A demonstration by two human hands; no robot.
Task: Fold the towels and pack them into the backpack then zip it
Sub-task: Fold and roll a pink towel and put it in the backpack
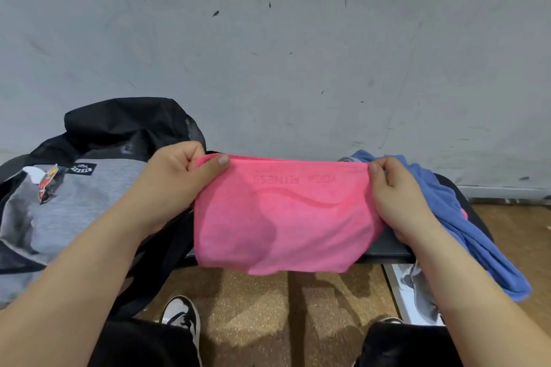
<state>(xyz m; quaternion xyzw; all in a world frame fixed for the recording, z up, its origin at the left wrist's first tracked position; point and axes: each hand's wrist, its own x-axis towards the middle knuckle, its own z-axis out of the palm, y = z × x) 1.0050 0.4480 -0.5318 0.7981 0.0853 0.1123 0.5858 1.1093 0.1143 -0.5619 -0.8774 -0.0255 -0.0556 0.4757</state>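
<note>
Pink towel (pixel 283 217) (folded) between both hands

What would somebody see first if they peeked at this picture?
The bright pink towel in the middle, held up by its top corners between the left hand and the right hand. Next, the grey and black backpack lying on the left. A crumpled blue towel hangs off the dark bench on the right.
</note>
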